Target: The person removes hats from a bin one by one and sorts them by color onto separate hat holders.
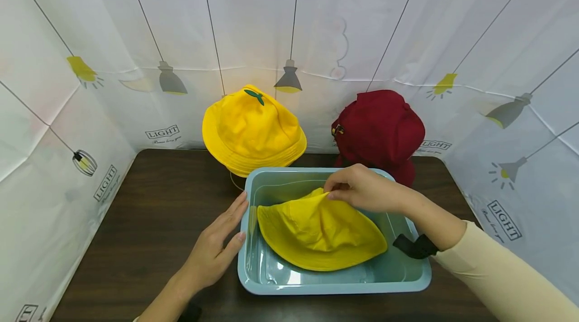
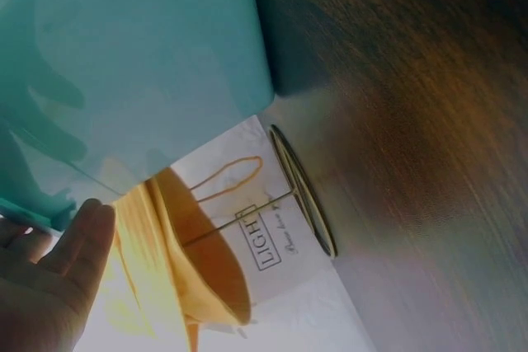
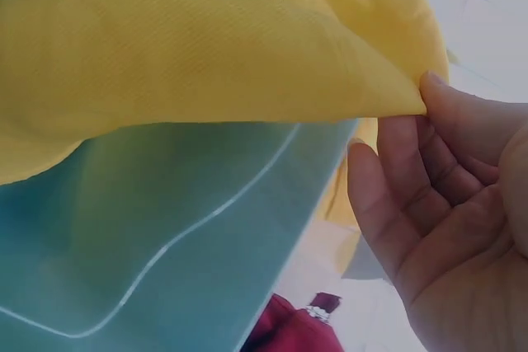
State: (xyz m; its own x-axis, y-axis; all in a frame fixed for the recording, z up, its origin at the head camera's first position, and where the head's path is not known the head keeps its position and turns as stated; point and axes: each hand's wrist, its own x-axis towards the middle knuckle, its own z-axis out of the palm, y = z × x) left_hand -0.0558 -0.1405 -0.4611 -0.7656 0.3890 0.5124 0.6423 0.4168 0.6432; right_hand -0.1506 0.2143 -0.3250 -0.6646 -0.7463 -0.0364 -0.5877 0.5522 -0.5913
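Observation:
A yellow bucket hat (image 1: pixel 321 234) is inside a light blue plastic basin (image 1: pixel 334 289), its brim toward the front. My right hand (image 1: pixel 366 189) pinches the top of its crown between thumb and fingers. In the right wrist view the hat's fabric (image 3: pixel 206 55) is drawn to a point at the thumb and fingertips. My left hand (image 1: pixel 217 244) rests its straight fingers against the basin's left rim. The left wrist view has the fingers (image 2: pixel 87 241) beside the basin's outer wall (image 2: pixel 165 55).
Behind the basin, another yellow bucket hat (image 1: pixel 253 128) with a green leaf sits on a wire stand (image 2: pixel 301 191). A dark red cap (image 1: pixel 382 128) stands at the back right. The dark wooden table (image 1: pixel 149 221) meets a patterned white curtain (image 1: pixel 253 20).

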